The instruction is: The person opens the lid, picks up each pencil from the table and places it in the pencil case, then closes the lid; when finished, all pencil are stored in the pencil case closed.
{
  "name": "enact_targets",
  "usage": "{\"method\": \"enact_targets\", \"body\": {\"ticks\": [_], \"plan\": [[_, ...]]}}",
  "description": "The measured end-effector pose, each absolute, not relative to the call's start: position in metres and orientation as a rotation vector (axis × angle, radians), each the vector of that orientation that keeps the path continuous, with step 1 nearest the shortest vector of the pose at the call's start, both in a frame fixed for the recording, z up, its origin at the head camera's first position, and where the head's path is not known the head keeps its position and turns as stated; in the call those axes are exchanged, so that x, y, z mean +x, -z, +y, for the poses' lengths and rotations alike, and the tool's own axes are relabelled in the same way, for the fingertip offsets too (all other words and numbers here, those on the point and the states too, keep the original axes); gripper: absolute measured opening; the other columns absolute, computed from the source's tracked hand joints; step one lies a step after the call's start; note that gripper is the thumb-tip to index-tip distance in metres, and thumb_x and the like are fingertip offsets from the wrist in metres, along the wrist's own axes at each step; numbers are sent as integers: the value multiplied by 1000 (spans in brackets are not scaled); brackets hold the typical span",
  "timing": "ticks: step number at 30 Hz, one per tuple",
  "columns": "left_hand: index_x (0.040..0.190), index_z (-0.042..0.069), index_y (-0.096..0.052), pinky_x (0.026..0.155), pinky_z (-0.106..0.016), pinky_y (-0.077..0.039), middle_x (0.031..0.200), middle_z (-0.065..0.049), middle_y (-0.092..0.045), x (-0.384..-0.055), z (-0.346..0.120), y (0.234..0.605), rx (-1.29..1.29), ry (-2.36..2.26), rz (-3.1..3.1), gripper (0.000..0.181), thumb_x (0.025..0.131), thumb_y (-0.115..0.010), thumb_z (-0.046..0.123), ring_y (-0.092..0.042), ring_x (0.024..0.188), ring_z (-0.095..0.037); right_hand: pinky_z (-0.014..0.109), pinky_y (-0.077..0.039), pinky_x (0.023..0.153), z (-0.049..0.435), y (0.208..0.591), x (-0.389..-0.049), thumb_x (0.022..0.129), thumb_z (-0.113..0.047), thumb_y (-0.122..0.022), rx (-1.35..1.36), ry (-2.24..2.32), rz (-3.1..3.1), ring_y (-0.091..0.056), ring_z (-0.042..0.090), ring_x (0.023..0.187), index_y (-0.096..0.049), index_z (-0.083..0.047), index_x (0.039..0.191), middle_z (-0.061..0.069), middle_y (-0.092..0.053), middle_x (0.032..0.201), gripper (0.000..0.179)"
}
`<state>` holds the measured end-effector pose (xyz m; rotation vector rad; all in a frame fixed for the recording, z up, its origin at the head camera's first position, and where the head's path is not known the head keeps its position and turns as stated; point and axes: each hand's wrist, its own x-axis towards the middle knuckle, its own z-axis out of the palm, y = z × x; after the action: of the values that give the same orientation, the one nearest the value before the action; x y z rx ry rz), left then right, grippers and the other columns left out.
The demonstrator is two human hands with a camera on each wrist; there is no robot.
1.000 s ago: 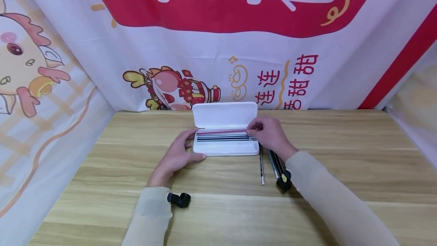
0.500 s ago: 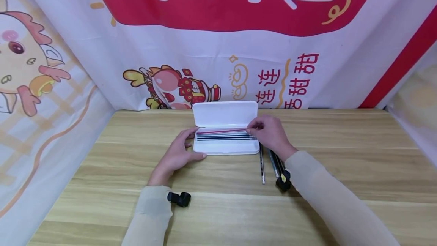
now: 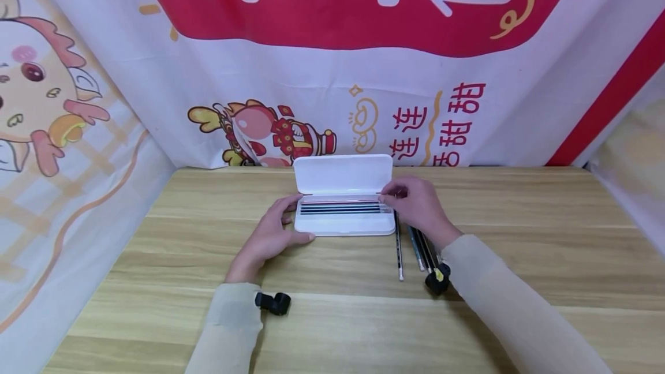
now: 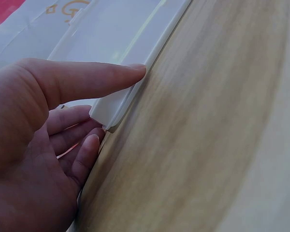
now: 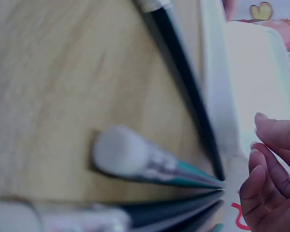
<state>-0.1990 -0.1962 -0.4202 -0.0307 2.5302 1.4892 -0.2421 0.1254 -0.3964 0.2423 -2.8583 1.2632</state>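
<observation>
A white pencil case (image 3: pixel 345 225) lies on the table with its lid (image 3: pixel 343 175) raised. Inside are a reddish pencil (image 3: pixel 332 201) and several dark pencils (image 3: pixel 340 209), laid side by side. My left hand (image 3: pixel 267 238) holds the case's left end; in the left wrist view the thumb (image 4: pixel 101 81) lies on the front rim and the fingers bend behind the corner. Over the case's right end is my right hand (image 3: pixel 418 206). Its thumb and fingertips (image 5: pixel 262 118) stand slightly apart in the right wrist view, with nothing seen between them.
One dark pencil (image 3: pixel 399 253) with a white eraser lies right of the case. Beside it, partly beneath my right wrist, several more pencils (image 3: pixel 417 250) form a bunch. A printed cloth (image 3: pixel 332 103) hangs behind the wooden table (image 3: pixel 343 328).
The reddish pencil, earlier slanted at my right fingertips, now lies level in the case. My right hand has let go and shifted slightly right. The left hand stays put.
</observation>
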Motion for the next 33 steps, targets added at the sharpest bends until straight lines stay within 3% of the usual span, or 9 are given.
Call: {"method": "enact_targets", "body": {"ticks": [17, 28, 33], "plan": [[164, 27, -43, 126, -57, -41, 168, -5, -42, -198, -194, 420, -53, -1454, 2551, 90, 88, -90, 21, -49, 145, -35, 33, -60, 84, 167, 350, -205, 101, -45, -75, 29, -1561, -2738, -62, 24, 112, -75, -23, 123, 1, -71, 125, 31], [164, 26, -42, 126, -56, -41, 168, -6, -42, -199, -195, 419, -44, -1455, 2555, 91, 88, -91, 22, -48, 146, -36, 33, -64, 78, 186, 370, -183, 102, -44, -74, -25, -1617, -2743, -66, 29, 98, -74, -16, 128, 8, -73, 117, 39], [164, 26, -42, 126, -56, -40, 169, -6, -42, -198, -195, 420, -46, -1454, 2552, 90, 88, -90, 22, -48, 146, -36, 30, -62, 74, 193, 383, -176, 101, -43, -75, -66, -1646, -2755, -66, 25, 95, -73, -15, 129, 9, -72, 116, 40]]}}
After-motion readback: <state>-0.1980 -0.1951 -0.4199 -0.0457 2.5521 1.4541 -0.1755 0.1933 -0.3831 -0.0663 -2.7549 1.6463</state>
